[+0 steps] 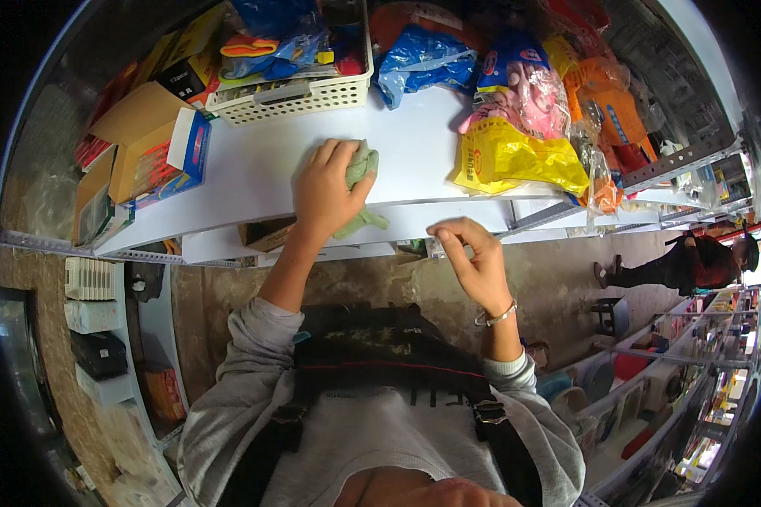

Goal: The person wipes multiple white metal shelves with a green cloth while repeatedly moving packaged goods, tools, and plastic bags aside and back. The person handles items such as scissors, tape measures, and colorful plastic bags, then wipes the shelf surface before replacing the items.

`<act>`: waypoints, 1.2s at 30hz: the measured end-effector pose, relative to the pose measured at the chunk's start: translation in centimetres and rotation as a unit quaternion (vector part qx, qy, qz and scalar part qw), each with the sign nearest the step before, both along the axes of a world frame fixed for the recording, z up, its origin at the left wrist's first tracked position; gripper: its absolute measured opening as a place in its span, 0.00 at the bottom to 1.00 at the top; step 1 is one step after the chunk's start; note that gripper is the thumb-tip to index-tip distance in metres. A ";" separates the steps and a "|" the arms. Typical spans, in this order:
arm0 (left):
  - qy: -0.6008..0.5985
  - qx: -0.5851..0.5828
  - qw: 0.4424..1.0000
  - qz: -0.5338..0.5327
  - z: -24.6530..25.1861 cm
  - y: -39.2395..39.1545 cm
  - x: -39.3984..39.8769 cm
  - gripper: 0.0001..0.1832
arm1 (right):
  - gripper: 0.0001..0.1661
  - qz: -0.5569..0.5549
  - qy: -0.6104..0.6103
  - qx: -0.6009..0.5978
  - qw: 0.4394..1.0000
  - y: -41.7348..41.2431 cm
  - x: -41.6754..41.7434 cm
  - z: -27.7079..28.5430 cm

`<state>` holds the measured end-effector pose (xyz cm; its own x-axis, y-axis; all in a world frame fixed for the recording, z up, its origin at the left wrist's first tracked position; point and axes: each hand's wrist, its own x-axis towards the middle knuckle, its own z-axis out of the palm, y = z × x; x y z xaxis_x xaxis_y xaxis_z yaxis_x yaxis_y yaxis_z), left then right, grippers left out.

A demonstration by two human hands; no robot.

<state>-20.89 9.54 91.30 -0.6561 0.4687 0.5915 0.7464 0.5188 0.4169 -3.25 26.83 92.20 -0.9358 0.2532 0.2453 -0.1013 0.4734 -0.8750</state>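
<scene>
My left hand (pixel 331 184) lies on the white shelf board (pixel 253 165) with its fingers and thumb around a green cloth (pixel 360 166). One end of the cloth droops over the board's front edge. To the right, in front of the shelf edge, my right hand (pixel 475 256) is raised with bent fingers; a bracelet is on its wrist. The right thumb and forefinger are close to each other, and no object shows between them.
A white perforated basket (pixel 298 101) of packets stands behind the left hand. Opened cardboard boxes (pixel 127 158) are at left. Blue (pixel 418 63), pink and yellow plastic packages (pixel 520 158) lie at right. A lower shelf juts out below. A person (pixel 691 263) is in the aisle, far right.
</scene>
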 end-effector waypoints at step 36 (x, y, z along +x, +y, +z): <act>-0.006 -0.006 0.999 0.031 -0.8 0.8 0.0 0.15 | 0.07 -0.249 0.104 0.258 0.928 10.6 -7.2 -2.5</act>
